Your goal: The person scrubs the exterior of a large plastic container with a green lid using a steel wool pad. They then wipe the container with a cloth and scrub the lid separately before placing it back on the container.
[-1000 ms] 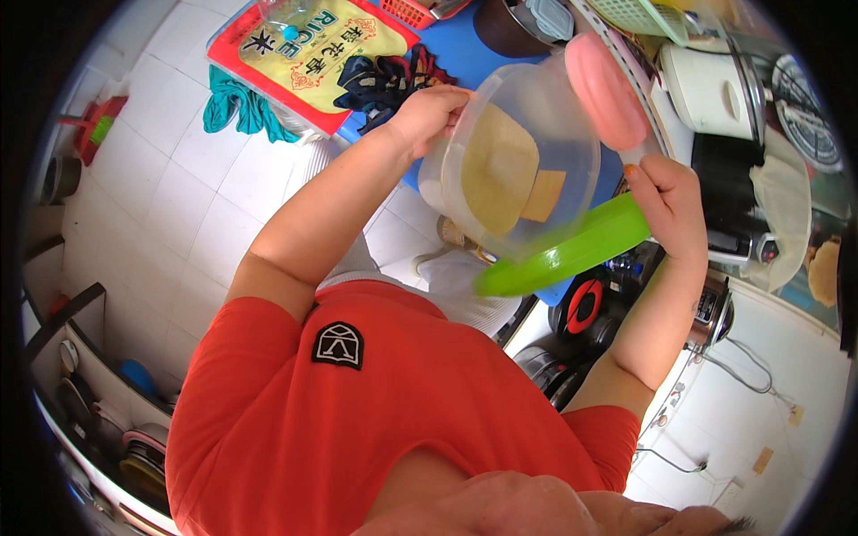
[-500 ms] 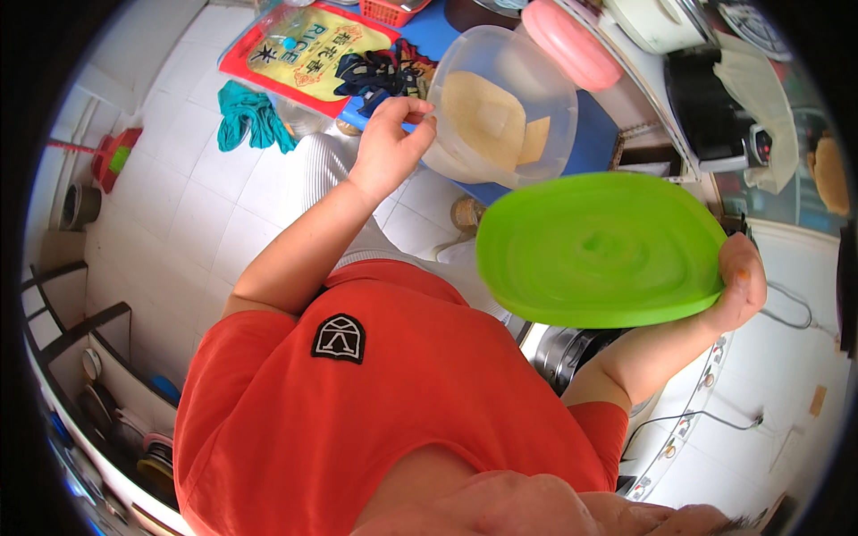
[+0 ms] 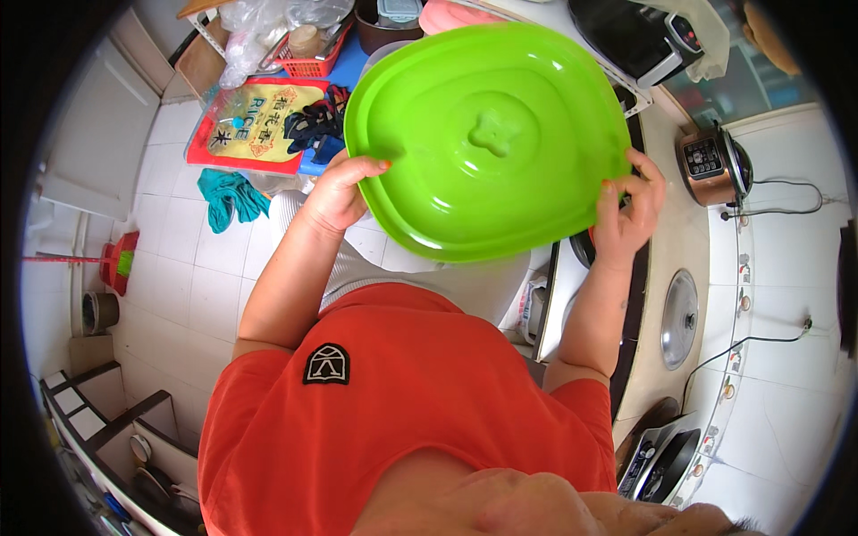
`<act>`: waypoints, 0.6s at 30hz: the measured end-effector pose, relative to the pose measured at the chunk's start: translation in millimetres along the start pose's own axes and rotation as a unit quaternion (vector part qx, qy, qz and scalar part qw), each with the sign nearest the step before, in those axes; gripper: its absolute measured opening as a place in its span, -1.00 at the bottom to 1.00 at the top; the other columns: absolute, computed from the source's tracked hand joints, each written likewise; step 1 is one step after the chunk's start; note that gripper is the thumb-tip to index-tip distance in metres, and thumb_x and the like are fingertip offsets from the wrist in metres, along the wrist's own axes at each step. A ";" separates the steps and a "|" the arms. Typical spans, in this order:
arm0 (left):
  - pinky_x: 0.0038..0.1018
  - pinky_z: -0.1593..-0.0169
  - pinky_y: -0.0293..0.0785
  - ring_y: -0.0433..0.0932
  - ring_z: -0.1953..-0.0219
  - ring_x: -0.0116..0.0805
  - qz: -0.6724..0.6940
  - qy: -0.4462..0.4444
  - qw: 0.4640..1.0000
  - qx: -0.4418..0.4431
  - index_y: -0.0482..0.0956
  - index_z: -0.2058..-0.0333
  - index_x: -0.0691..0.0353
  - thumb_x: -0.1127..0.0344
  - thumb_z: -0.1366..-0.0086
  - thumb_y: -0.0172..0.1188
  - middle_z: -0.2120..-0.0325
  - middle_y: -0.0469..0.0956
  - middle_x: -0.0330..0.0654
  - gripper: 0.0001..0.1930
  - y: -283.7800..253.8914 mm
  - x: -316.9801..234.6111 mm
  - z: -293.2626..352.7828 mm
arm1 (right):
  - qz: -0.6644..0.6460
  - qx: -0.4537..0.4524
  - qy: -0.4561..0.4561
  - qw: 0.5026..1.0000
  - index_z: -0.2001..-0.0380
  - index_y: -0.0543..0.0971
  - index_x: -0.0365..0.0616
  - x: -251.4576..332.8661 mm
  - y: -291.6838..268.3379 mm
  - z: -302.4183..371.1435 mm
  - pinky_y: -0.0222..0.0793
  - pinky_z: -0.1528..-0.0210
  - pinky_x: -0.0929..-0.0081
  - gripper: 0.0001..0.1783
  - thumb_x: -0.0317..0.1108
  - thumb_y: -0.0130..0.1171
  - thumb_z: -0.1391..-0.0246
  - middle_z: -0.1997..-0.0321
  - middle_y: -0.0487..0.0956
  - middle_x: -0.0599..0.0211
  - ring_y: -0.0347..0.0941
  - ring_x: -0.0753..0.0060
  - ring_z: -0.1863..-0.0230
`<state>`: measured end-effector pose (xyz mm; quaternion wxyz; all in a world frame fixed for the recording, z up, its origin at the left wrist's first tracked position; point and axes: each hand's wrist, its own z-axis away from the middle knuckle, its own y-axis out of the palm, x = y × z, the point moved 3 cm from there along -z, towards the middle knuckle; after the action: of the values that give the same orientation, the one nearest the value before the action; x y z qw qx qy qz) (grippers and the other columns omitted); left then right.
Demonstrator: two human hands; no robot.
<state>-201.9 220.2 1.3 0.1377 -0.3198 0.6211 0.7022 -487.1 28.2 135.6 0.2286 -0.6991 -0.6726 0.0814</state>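
Observation:
A large bright green plastic lid point(image 3: 429, 192), rounded-square with a small lobed knob in its middle, is held up in front of me. My left hand point(image 3: 340, 192) grips its left edge, thumb on top and fingers beneath. On the opposite edge my right hand point(image 3: 628, 210) also grips it, fingers bent around the rim. Behind the lid, the translucent plastic tub point(image 3: 382, 55) is almost wholly hidden; just a bit of its rim shows. Its contents cannot be seen now.
Left of the lid lie a yellow-and-red rice bag point(image 3: 255, 129) and dark cloth point(image 3: 319, 125). A red basket point(image 3: 313, 64) stands behind them. A teal cloth point(image 3: 232, 198) hangs below. On the right counter are a rice cooker point(image 3: 710, 165) and a metal pot lid point(image 3: 679, 317).
The green lid has moved up and left, over the tub. My left hand has left the tub's rim and taken the lid's left edge; the right hand still holds the lid.

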 end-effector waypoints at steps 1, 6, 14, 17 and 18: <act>-0.29 -0.18 0.45 0.55 -0.06 -0.18 -0.022 0.021 0.999 -0.022 0.42 -0.15 0.38 0.48 -0.14 0.23 -0.02 0.56 -0.05 -0.45 -0.7 -2.7 3.2 | -0.023 -0.034 0.037 0.998 0.31 0.50 -0.26 -7.6 12.1 8.6 0.35 -0.15 0.26 -0.87 -0.46 0.22 -0.10 -0.05 0.50 -0.04 0.44 0.05 -0.09; -0.29 -0.22 0.39 0.50 -0.09 -0.20 -0.055 0.078 0.994 -0.057 0.42 -0.15 0.35 0.51 -0.15 0.22 -0.03 0.55 -0.09 -0.46 0.8 -0.3 4.4 | -0.292 -0.118 0.291 0.903 -0.23 0.32 -0.28 -32.7 39.4 57.4 0.24 -0.32 0.26 -0.44 -0.38 0.22 -0.22 -0.28 0.41 0.08 0.37 0.19 -0.27; -0.31 -0.19 0.41 0.52 -0.07 -0.24 -0.096 0.089 0.990 -0.054 0.45 -0.14 0.30 0.54 -0.18 0.18 -0.02 0.56 -0.13 -0.51 -3.8 4.1 7.2 | -0.501 0.009 0.515 0.695 -0.20 0.39 -0.27 -16.8 85.4 95.2 0.42 -0.07 0.45 -0.49 -0.33 0.19 -0.23 -0.12 0.53 0.23 0.48 0.38 -0.12; -0.30 -0.18 0.43 0.52 -0.10 -0.24 -0.108 0.088 0.989 -0.053 0.43 -0.16 0.29 0.50 -0.23 0.19 -0.06 0.54 -0.11 -0.51 -6.8 7.9 6.6 | -0.523 0.007 0.505 0.687 -0.26 0.35 -0.28 -12.2 87.2 93.7 0.39 -0.16 0.33 -0.47 -0.52 0.11 -0.22 -0.22 0.48 0.20 0.43 0.30 -0.19; -0.29 -0.18 0.44 0.51 -0.11 -0.24 -0.112 0.089 0.988 -0.054 0.42 -0.18 0.28 0.48 -0.26 0.19 -0.08 0.53 -0.10 -0.51 -8.2 8.8 6.5 | -0.507 -0.024 0.503 0.699 -0.24 0.37 -0.29 -12.7 87.8 94.7 0.39 -0.17 0.34 -0.49 -0.56 0.10 -0.20 -0.21 0.48 0.20 0.44 0.29 -0.18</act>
<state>-205.6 226.3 -10.4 0.1427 -0.4553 0.5525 0.6834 -448.7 36.5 12.0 0.5229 -0.1944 -0.7119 -0.4266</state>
